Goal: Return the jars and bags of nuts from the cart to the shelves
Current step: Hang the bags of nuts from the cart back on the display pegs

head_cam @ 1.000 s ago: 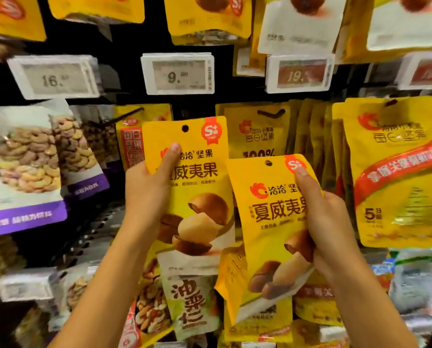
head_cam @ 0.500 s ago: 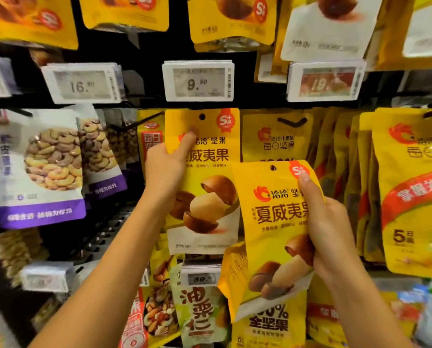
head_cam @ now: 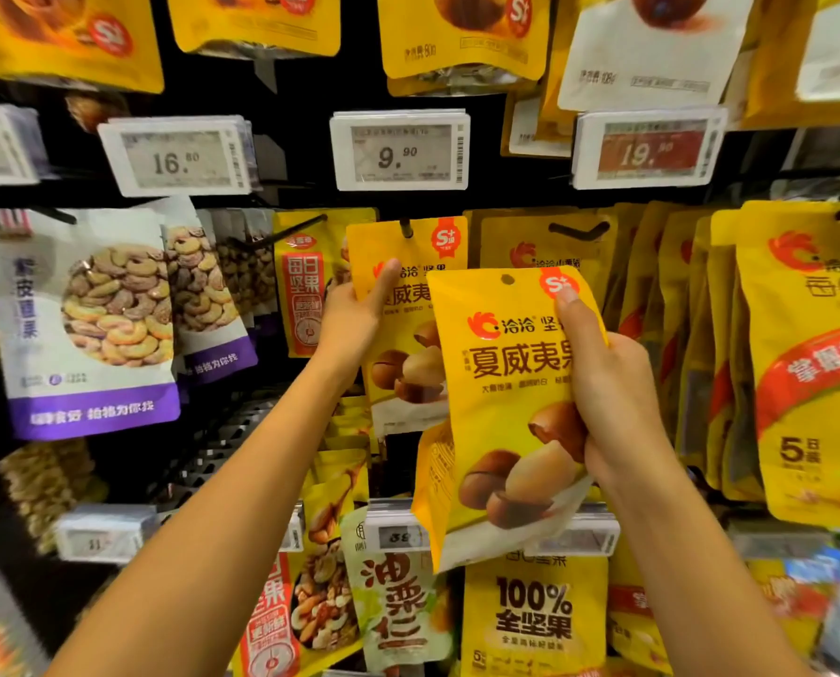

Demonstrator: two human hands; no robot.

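Two yellow macadamia nut bags are in my hands in front of a hanging display. My left hand (head_cam: pixel 354 315) grips the rear bag (head_cam: pixel 398 305) by its left edge, thumb across the front. Its top hole sits at the tip of a black peg hook (head_cam: pixel 406 228) under the 9.90 price tag (head_cam: pixel 401 151). My right hand (head_cam: pixel 608 383) holds the nearer bag (head_cam: pixel 501 412) by its right edge, index finger up at the red corner badge. This bag overlaps the rear one and hangs free of any hook.
White-and-purple cashew bags (head_cam: pixel 90 324) hang at the left under a 16.80 tag (head_cam: pixel 178 158). Yellow mixed-nut bags (head_cam: pixel 809 364) crowd the right under a 19.90 tag (head_cam: pixel 650 149). More bags (head_cam: pixel 533 618) and shelf tags hang below my hands, and others above.
My left hand raised its bag up to the hook below the 9.90 tag. My right hand lifted its bag slightly and brought it closer in front. The view tilted upward.
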